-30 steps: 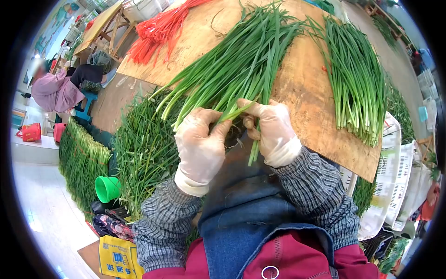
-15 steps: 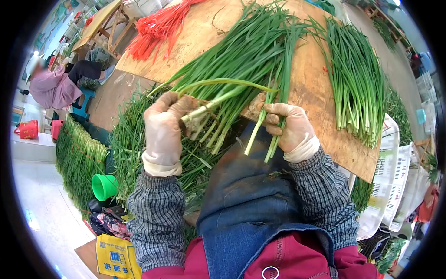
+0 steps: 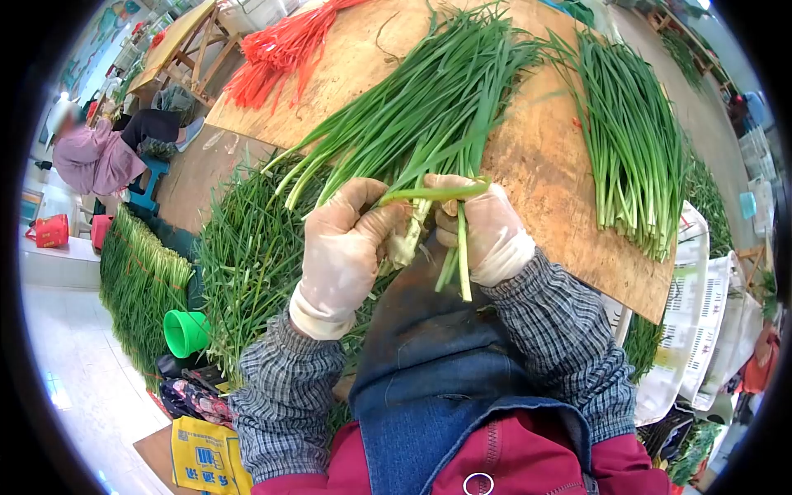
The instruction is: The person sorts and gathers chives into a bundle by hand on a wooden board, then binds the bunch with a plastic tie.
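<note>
Both hands wear pale, soiled gloves. My left hand (image 3: 342,252) pinches a yellowish-green leaf (image 3: 429,194) at the base of a white-ended stalk (image 3: 404,243). My right hand (image 3: 487,227) is closed around several green stalks (image 3: 464,256), their cut ends hanging below the fingers, and its fingertips meet the other end of the leaf. Beyond the hands a loose pile of long green stalks (image 3: 429,99) fans over the wooden board (image 3: 536,165). To the right lies a second, more even pile (image 3: 631,148), stem ends toward me.
Red strips (image 3: 276,58) lie at the board's far left. Leafy scraps (image 3: 252,264) are heaped left of my lap, beside a green bucket (image 3: 186,332) and bundled stalks (image 3: 144,285). White crates (image 3: 689,313) stand right. A seated person (image 3: 99,157) is far left.
My left hand has come back right from over the scraps, bringing a stalk beside my right hand. My right hand has shifted slightly left, still holding stalks.
</note>
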Tool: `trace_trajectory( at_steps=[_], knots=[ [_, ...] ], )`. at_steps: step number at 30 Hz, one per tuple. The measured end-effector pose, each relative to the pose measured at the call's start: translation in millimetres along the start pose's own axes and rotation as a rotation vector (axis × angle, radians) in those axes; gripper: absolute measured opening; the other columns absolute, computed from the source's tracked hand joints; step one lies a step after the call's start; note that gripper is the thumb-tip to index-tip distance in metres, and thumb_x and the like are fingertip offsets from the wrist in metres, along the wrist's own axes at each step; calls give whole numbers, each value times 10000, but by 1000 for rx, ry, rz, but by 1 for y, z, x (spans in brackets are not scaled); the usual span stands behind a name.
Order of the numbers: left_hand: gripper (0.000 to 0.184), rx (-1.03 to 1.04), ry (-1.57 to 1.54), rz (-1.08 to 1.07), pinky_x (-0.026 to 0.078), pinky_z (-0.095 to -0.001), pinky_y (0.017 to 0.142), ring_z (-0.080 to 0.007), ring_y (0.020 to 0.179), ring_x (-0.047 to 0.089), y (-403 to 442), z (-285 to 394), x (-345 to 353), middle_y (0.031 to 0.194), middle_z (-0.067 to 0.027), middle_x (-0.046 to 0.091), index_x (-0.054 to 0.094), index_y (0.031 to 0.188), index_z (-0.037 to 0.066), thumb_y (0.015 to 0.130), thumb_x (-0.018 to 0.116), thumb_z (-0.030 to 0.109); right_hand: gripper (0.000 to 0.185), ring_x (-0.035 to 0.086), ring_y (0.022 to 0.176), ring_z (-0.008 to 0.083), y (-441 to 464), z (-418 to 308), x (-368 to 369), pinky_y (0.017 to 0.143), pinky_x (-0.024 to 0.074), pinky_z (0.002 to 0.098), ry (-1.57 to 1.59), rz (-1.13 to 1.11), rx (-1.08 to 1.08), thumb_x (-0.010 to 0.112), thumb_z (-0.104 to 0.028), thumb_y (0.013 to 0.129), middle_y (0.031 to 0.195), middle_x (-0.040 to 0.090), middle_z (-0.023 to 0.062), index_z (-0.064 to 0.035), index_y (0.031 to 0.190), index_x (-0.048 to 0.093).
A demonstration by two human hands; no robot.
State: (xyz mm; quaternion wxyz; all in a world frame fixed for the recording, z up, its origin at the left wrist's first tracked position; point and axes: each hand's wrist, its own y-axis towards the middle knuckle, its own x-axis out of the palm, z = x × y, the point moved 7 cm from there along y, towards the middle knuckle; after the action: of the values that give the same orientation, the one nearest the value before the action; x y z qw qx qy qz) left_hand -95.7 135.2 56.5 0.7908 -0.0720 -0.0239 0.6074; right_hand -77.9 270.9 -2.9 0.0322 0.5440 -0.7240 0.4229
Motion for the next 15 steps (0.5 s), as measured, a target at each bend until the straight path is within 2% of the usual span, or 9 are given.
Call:
trace_trajectory(
  at_steps=[3, 4, 8, 10, 12, 14, 15],
  knots=[
    [86, -74, -205, 53, 391, -189, 450, -68, 536, 532, -11, 13, -10, 682, -51, 601, 585, 891, -27, 814, 553, -10, 87, 334, 361, 103, 14, 5, -9, 342, 263, 245, 154, -25, 26, 610, -66, 749, 507, 433, -2, -47, 698, 543],
    [107, 82, -265, 131, 388, -196, 430, -83, 547, 549, -12, 17, -18, 699, -70, 606, 580, 905, -30, 803, 553, -10, 88, 326, 357, 103, 15, 4, -11, 342, 257, 247, 157, -27, 25, 608, -64, 749, 502, 428, -2, -45, 695, 541],
    [149, 247, -249, 204, 361, -194, 403, -78, 501, 486, -40, 39, -75, 666, -59, 555, 558, 906, -35, 812, 578, 80, 88, 306, 352, 103, 17, 1, -16, 346, 244, 251, 149, -52, 40, 599, -53, 751, 488, 414, -4, -36, 687, 541],
    [222, 377, -256, 234, 311, -177, 366, -61, 443, 392, -61, 36, -127, 680, -28, 485, 515, 1056, -20, 859, 540, 81, 90, 304, 354, 102, 17, 0, -17, 352, 248, 249, 149, -81, 33, 598, -52, 752, 486, 413, -5, -36, 683, 543],
    [232, 405, -237, 453, 314, -175, 373, -60, 475, 401, -91, 29, -180, 674, -16, 482, 509, 1075, -15, 871, 529, 92, 123, 312, 369, 91, 14, 1, -16, 365, 255, 235, 144, -113, 38, 571, -60, 783, 486, 403, -20, -51, 671, 522],
    [201, 316, -267, 184, 347, -179, 394, -81, 554, 475, -119, 15, -230, 748, -37, 531, 542, 1040, -3, 865, 537, 96, 184, 317, 370, 72, 10, -2, -14, 360, 247, 218, 119, -127, 45, 511, -65, 834, 483, 386, -43, -78, 653, 476],
    [191, 140, -15, 355, 359, -198, 410, -94, 549, 479, -131, -1, -258, 724, -45, 539, 551, 1002, -8, 852, 553, 109, 176, 312, 370, 79, 11, -2, -15, 365, 248, 221, 111, -126, 45, 510, -71, 837, 483, 388, -43, -75, 664, 479]
  ],
)
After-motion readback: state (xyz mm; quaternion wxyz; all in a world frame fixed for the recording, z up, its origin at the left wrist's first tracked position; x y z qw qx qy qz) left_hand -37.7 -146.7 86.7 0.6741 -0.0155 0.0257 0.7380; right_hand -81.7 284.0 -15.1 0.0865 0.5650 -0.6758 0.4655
